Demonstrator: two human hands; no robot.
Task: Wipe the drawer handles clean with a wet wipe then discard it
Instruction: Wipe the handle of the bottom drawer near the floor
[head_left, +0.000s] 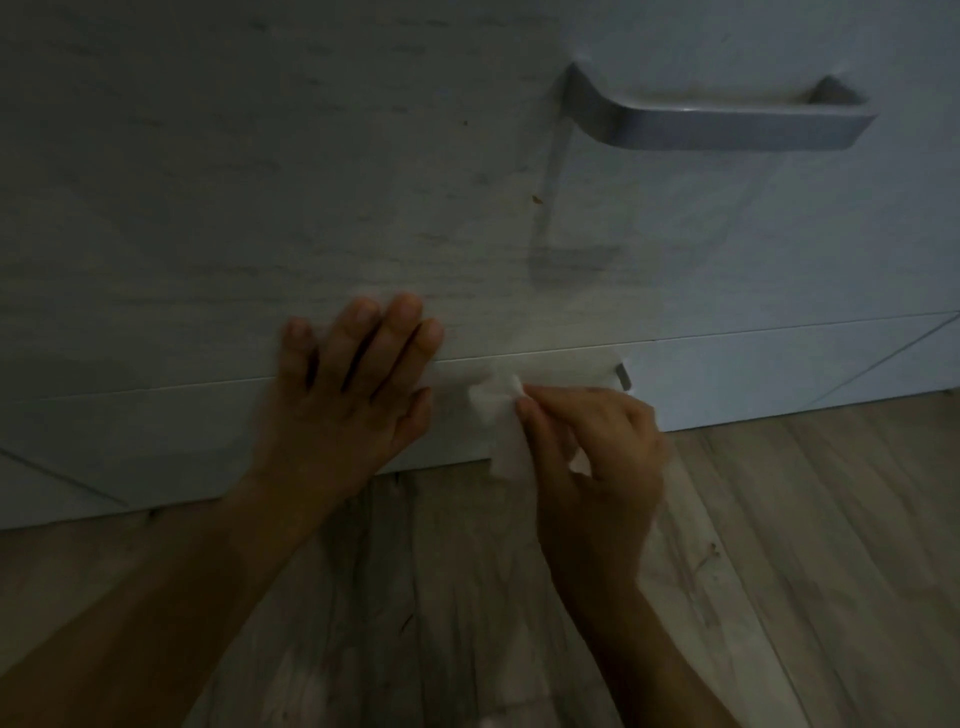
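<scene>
Hands low on drawer front (260, 208): left hand (353, 384) flat, fingers straight, bracing; right hand (592, 447) pinching wet wipe (501, 415) beside lower handle (622, 375), mostly hidden. Wrap wipe round bar, drag end to end; upper handle (727, 122) probably next.

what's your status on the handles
Left hand flat on drawer front. Right hand pinching wet wipe at lower handle. Upper handle untouched.

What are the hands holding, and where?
The right hand pinches the wet wipe near its top end; the left hand holds nothing, flat against the drawer front.
</scene>
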